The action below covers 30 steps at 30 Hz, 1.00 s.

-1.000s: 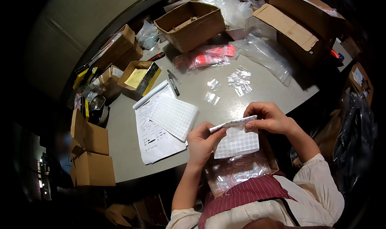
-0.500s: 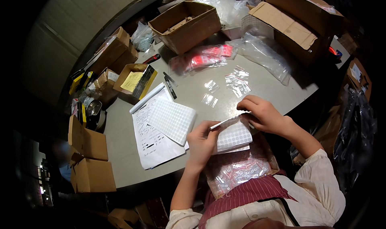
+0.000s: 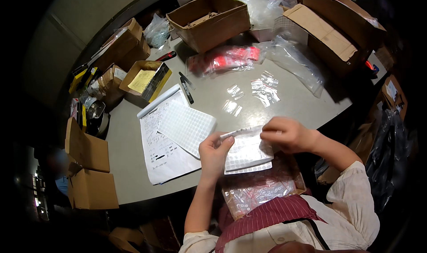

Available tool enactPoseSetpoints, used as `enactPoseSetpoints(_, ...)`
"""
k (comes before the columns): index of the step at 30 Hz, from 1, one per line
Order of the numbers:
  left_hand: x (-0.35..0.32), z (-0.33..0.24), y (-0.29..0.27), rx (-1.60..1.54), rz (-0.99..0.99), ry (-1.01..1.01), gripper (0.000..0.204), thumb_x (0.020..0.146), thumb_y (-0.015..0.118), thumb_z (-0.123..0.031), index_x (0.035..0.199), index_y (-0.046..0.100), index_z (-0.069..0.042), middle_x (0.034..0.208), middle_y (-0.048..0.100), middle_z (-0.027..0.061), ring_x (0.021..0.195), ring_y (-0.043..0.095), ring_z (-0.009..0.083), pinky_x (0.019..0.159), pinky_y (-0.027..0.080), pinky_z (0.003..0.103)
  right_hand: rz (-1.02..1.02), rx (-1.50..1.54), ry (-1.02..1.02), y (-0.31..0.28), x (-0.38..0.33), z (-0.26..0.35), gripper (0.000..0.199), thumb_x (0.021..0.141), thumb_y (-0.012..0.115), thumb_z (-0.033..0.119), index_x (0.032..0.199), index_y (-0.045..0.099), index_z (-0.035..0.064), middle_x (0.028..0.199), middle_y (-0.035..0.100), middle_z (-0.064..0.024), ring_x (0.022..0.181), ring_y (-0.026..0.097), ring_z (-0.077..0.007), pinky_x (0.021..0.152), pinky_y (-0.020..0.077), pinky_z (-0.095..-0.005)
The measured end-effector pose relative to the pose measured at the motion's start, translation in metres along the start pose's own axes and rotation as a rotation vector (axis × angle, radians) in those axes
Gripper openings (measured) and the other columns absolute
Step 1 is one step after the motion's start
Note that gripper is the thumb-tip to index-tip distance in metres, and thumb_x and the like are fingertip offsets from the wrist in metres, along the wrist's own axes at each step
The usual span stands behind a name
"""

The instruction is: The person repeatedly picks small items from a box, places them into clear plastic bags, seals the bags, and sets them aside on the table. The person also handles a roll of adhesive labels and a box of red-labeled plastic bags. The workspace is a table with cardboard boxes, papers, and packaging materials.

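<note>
Label sheet (image 3: 249, 151) pinched by left hand (image 3: 215, 153), right hand (image 3: 287, 135)

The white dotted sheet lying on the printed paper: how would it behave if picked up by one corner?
The white dotted sheet looks thin and flat, so probably light and floppy, likely to droop. Lying loose on the printed paper, it may slide when pushed.

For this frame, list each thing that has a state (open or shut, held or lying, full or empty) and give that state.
left hand: gripping the sticker sheets' left edge
right hand: pinching a small clear bag at its end
small clear bag: held flat above the sheets
sticker sheets: stacked, held
loose sticker sheet: lying on the paper form
cardboard box: open
black marker: capped, lying
</note>
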<state>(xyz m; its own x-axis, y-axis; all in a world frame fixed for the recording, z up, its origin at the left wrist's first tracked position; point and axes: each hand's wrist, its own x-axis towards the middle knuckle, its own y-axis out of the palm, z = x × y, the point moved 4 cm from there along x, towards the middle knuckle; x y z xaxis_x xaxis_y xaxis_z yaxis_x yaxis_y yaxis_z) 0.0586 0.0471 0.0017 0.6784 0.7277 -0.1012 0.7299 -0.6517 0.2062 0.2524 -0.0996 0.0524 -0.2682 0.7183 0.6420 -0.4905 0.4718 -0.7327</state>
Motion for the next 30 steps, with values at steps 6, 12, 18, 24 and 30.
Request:
enactPoseSetpoints(6, -0.005, 0.002, 0.001, 0.468, -0.072, 0.112, 0.014, 0.092, 0.07, -0.003, 0.104, 0.072, 0.004, 0.094, 0.072, 0.0052, 0.084, 0.065, 0.0109, 0.075, 0.051, 0.026, 0.205, 0.557, 0.811, 0.021, 0.044, -0.107, 0.023, 0.089, 0.071, 0.021, 0.096, 0.068, -0.0007, 0.078, 0.066, -0.007, 0.075, 0.062, -0.0134, 0.068, 0.0502, -0.0324)
enactPoseSetpoints(12, -0.004, 0.004, -0.003, 0.46, -0.046, 0.088, 0.017, 0.091, 0.072, -0.008, 0.105, 0.073, 0.002, 0.089, 0.072, 0.0042, 0.081, 0.064, 0.01, 0.073, 0.052, 0.026, 0.404, 0.005, 0.539, 0.063, 0.093, -0.16, 0.026, 0.083, 0.069, 0.018, 0.097, 0.069, -0.0042, 0.091, 0.07, -0.0258, 0.085, 0.069, -0.0398, 0.078, 0.0529, -0.0477)
enactPoseSetpoints(18, -0.006, -0.006, -0.001, 0.539, -0.043, 0.179, 0.019, 0.091, 0.072, -0.011, 0.106, 0.073, 0.002, 0.086, 0.074, 0.0088, 0.079, 0.065, 0.0101, 0.072, 0.052, 0.028, 0.436, -0.181, 0.578, 0.06, 0.1, -0.152, 0.033, 0.086, 0.078, 0.024, 0.094, 0.065, -0.0049, 0.089, 0.068, -0.0266, 0.086, 0.066, -0.044, 0.075, 0.0512, -0.0487)
enactPoseSetpoints(24, -0.006, -0.002, 0.0, 0.474, -0.072, 0.281, 0.017, 0.091, 0.072, -0.016, 0.101, 0.071, -0.002, 0.07, 0.063, 0.01, 0.059, 0.053, 0.0164, 0.056, 0.042, 0.034, 0.469, 0.472, 0.631, 0.069, 0.092, -0.117, 0.026, 0.086, 0.075, 0.017, 0.103, 0.066, 0.001, 0.094, 0.072, -0.0144, 0.086, 0.068, -0.0265, 0.081, 0.0538, -0.0379)
enactPoseSetpoints(30, -0.002, 0.006, -0.003, 0.458, -0.056, 0.248, 0.02, 0.092, 0.072, -0.019, 0.102, 0.071, -0.002, 0.071, 0.064, 0.009, 0.059, 0.053, 0.015, 0.057, 0.042, 0.033, 0.304, -0.158, 0.273, 0.084, 0.087, -0.094, 0.022, 0.09, 0.073, 0.013, 0.099, 0.058, 0.0011, 0.092, 0.068, -0.0207, 0.086, 0.066, -0.0413, 0.075, 0.0534, -0.0467)
